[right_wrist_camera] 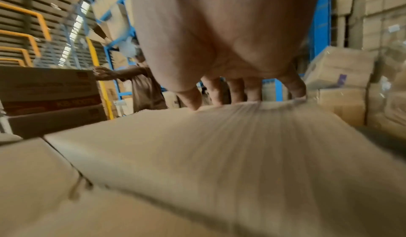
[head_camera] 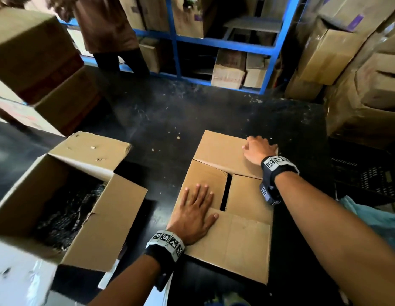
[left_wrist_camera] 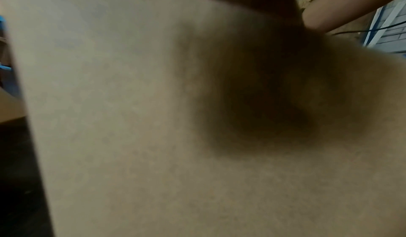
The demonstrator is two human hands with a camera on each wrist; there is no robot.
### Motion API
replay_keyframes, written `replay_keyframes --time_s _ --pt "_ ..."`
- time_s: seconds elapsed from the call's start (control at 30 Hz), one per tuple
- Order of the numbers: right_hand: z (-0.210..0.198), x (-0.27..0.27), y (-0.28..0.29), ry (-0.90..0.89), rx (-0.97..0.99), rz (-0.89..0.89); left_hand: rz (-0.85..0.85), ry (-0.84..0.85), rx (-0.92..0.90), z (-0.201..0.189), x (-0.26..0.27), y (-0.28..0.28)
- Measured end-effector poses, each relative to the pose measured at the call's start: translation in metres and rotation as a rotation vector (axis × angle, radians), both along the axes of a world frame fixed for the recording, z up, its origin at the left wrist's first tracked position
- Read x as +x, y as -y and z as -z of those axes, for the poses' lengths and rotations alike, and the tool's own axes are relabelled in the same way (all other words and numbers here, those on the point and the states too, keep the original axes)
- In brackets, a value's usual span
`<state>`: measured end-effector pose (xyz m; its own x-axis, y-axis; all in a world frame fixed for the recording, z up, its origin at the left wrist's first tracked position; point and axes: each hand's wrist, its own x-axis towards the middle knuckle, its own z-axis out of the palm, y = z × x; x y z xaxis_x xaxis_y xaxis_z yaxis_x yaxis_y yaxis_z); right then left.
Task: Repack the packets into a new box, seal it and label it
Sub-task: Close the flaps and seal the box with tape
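Black counter (head_camera: 161, 120): both hands' fingers lie flat, spread, pressing brown cardboard box (head_camera: 242, 237) flaps; releasing left hand (head_camera: 193, 215) or right hand (head_camera: 257, 149) risks unsealed flaps springing open.

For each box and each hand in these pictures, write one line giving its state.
New box: flaps folded shut with a gap at the centre, no tape or label visible.
Old box: flaps open, dark contents inside.
Left hand: flat, fingers spread, pressing a flap.
Right hand: fingers resting on the far flap.

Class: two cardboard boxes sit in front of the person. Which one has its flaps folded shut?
The right box, under both hands; the left box stands open.
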<state>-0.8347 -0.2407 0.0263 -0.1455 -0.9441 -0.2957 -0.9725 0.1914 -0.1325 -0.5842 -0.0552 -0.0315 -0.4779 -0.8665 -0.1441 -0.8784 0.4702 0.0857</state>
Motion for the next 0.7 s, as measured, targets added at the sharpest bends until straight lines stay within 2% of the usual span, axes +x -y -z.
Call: replay_keyframes --time_s 0.13,0.27,0.37,0.47,0.63,0.7 --pt "-0.054 0.0 -0.034 -0.039 -0.233 -0.069 -0.005 -0.023 0.01 -0.002 -0.002 -0.001" --pt "-0.08 0.01 -0.108 0.058 -0.41 -0.132 0.015 -0.04 0.023 -0.005 0.001 -0.002" --pt "-0.068 0.025 -0.171 0.173 -0.424 -0.185 0.128 -0.073 -0.017 -0.005 0.017 -0.009" --pt "-0.038 0.036 -0.217 0.23 -0.388 -0.243 0.246 -0.146 -0.046 0.003 0.043 -0.027" --pt "0.012 0.055 -0.258 0.083 -0.115 -0.11 0.319 -0.205 -0.046 0.008 0.07 -0.052" --pt "0.02 0.064 -0.269 0.047 -0.051 -0.079 0.282 -0.193 -0.044 0.003 0.066 -0.05"
